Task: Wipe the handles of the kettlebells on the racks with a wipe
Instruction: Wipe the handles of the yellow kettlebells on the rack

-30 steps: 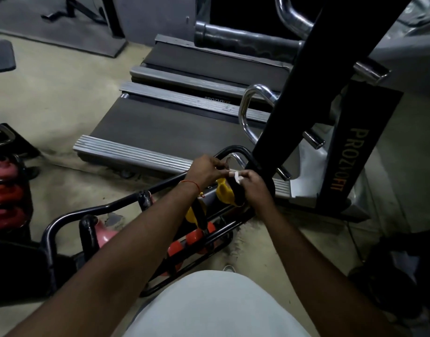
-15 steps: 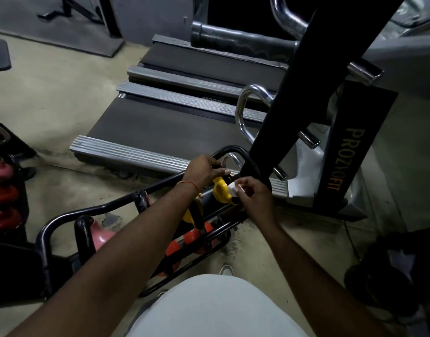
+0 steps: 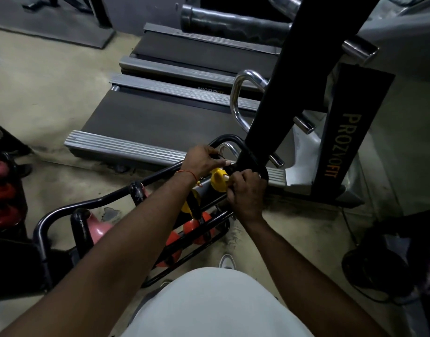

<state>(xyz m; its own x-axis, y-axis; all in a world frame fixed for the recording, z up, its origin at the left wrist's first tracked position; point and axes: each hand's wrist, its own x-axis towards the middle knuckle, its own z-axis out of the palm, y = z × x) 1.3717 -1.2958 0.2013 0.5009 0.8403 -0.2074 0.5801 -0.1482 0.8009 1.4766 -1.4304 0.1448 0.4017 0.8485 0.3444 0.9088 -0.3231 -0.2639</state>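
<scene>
The right hand is closed in a curl, and its fingertips pinch a small pale wipe against the top of the yellow kettlebell. The hand covers the handle, so its direction cannot be told. The left hand, at 10 o'clock of the right one, has its fingers curled over the top rail of the black rack, thumb straight. The kettlebell sits at the far end of the rack, whose long axis runs from 8 o'clock to 2 o'clock. A black post stands just beside this end at 1 o'clock, and a treadmill lies near at 12 o'clock. Bare floor shows at 5 o'clock.
</scene>
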